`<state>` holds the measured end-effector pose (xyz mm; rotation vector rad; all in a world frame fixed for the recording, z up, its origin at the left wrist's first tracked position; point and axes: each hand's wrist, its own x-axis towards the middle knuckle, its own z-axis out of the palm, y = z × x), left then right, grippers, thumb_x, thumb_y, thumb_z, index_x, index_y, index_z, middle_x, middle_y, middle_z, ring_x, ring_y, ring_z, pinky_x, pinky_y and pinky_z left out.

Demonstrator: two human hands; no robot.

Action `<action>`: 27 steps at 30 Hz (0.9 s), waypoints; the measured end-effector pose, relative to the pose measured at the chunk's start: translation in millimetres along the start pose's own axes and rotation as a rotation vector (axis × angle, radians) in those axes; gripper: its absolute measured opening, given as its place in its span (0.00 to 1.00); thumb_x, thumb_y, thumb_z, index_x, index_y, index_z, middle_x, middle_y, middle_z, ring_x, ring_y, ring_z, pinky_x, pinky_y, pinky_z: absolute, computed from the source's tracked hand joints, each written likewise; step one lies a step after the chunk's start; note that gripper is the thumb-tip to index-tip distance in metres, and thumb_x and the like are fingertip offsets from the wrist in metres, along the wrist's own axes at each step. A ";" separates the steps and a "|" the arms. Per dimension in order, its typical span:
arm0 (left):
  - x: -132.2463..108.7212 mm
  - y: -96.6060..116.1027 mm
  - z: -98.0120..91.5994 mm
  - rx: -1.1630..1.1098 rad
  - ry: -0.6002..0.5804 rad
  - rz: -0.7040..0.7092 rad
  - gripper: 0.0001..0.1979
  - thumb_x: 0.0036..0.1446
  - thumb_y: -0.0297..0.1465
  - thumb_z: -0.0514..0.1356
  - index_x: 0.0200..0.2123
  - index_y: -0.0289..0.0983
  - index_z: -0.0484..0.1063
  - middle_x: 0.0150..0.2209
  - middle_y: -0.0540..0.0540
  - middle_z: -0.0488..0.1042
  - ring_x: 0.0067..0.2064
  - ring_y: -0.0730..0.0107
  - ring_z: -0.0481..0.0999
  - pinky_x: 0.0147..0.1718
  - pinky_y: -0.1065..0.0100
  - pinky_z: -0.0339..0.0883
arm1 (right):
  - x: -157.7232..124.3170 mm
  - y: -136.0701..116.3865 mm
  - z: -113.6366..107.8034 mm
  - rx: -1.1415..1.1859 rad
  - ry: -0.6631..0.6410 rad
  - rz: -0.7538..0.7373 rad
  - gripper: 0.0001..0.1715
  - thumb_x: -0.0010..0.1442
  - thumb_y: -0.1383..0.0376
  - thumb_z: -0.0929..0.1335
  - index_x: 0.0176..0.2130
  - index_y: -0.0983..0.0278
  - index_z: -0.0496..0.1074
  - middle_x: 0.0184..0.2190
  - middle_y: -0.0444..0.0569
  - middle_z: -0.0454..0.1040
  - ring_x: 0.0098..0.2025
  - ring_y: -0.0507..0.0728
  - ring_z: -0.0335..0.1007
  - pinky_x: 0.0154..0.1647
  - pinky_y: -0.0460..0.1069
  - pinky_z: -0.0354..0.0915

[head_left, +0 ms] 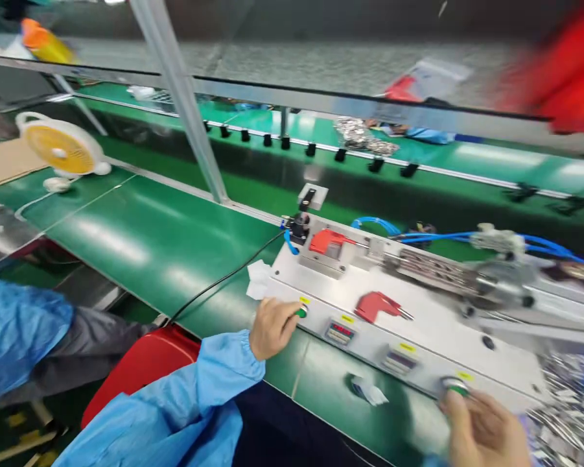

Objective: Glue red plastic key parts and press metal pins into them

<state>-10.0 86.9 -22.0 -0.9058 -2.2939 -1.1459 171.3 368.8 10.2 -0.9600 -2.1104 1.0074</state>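
Note:
Fingers curled, my left hand (275,327) touches the left green push button (302,311) on the front of a white bench fixture (447,350). At the fixture's right end, my right hand (486,425) has its thumb against another green push button (455,386), the other fingers bent and partly blurred. A red angled plastic part with a metal shaft (327,241) sits in the metal holder (323,264), its shaft pointing to the slide mechanism (432,271). A similar red part (376,306) lies loose on the fixture's top. Between the buttons are two small display counters (340,332).
Many shiny metal pieces (564,415) lie at the right. A small packet (368,390) rests on the green bench before the fixture. A black cable (223,279) and blue air hoses (437,237) run nearby. Left are a fan (61,146), red stool (140,363) and another person's sleeve (24,337).

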 end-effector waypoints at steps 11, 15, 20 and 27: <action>92.6 62.5 -26.2 -0.040 -0.258 0.372 0.10 0.73 0.35 0.55 0.48 0.38 0.73 0.43 0.43 0.76 0.41 0.62 0.78 0.41 0.63 0.73 | -25.0 27.2 15.8 0.249 -0.034 0.275 0.43 0.41 0.26 0.74 0.30 0.61 0.70 0.27 0.50 0.75 0.32 0.63 0.74 0.37 0.56 0.72; 136.0 90.4 5.4 0.221 -0.635 0.347 0.13 0.71 0.37 0.57 0.54 0.38 0.71 0.53 0.40 0.73 0.46 0.56 0.80 0.40 0.61 0.77 | -25.1 26.7 14.5 0.250 -0.054 0.263 0.44 0.42 0.26 0.73 0.30 0.62 0.72 0.26 0.49 0.74 0.31 0.61 0.72 0.35 0.54 0.70; 148.7 99.6 27.6 0.283 -0.770 0.270 0.12 0.69 0.35 0.57 0.51 0.39 0.74 0.51 0.40 0.73 0.41 0.55 0.81 0.37 0.59 0.79 | -24.6 28.3 11.6 0.226 -0.062 0.273 0.44 0.43 0.26 0.72 0.31 0.63 0.73 0.27 0.51 0.75 0.31 0.61 0.72 0.35 0.53 0.70; 107.6 46.5 -20.3 -0.076 -0.337 0.323 0.15 0.65 0.34 0.60 0.54 0.40 0.73 0.49 0.41 0.75 0.49 0.59 0.79 0.49 0.61 0.78 | -22.9 66.6 21.7 0.126 -0.105 0.214 0.38 0.50 0.31 0.72 0.37 0.62 0.76 0.31 0.53 0.77 0.34 0.65 0.74 0.37 0.56 0.70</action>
